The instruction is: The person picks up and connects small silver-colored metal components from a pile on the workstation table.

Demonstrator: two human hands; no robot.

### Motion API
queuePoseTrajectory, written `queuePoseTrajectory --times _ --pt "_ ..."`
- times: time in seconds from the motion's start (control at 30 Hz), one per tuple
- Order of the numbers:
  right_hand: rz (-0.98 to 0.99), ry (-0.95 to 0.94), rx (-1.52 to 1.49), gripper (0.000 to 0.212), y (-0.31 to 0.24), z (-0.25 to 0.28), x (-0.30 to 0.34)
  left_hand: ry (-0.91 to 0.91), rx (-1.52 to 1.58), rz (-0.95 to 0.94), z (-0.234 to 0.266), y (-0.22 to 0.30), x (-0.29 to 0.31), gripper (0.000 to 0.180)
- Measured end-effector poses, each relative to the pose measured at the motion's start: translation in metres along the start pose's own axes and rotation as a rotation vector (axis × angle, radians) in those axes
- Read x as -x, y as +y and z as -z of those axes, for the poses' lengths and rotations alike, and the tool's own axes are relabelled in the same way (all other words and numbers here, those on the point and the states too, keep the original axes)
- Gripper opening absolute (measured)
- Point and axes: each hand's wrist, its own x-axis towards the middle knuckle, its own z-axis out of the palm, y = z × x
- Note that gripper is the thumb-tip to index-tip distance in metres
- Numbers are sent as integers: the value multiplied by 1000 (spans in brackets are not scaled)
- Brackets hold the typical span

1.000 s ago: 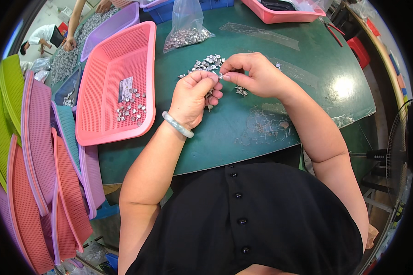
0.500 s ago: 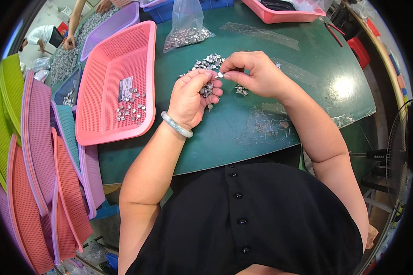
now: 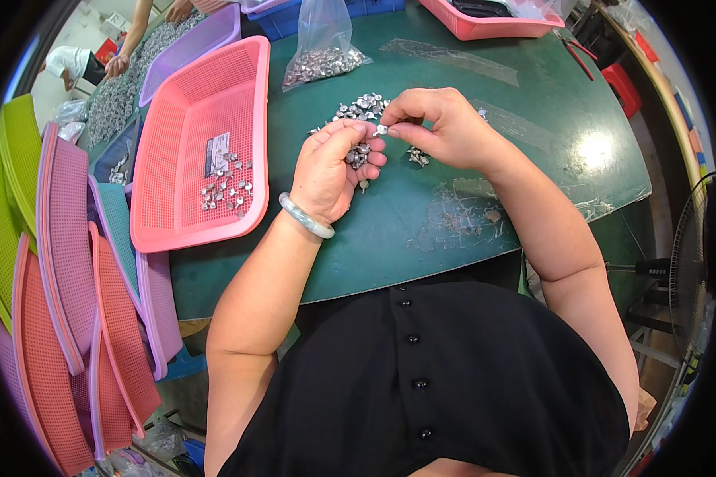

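Green worktable (image 3: pixel 390 238) with a pink mesh basket (image 3: pixel 199 95) at left.
The left hand (image 3: pixel 326 163) and right hand (image 3: pixel 449 131) work close together beside a stud pile (image 3: pixel 367 106); the left cups a stud cluster (image 3: pixel 359 155), the right fingertip-pinches a single stud (image 3: pixel 382 130).

Mesh baskets (image 3: pixel 69 246) stacked on my left. Black fan (image 3: pixel 686 266) on my right, red-handled tool (image 3: pixel 580 63) far right.
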Motion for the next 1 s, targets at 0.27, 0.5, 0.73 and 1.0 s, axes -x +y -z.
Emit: queuePoseTrajectory --times 0.27,0.5,0.73,1.0 --pt "-11 11 -2 12 0 0 0 -20 8 -5 0 1 1 14" --pt "-19 3 -34 11 1 -1 0 -41 21 0 0 1 1 12" --pt "-22 7 -37 10 3 -2 0 -43 25 3 1 1 1 12" --pt "-16 12 -35 9 3 -3 0 -40 21 6 0 1 1 11"
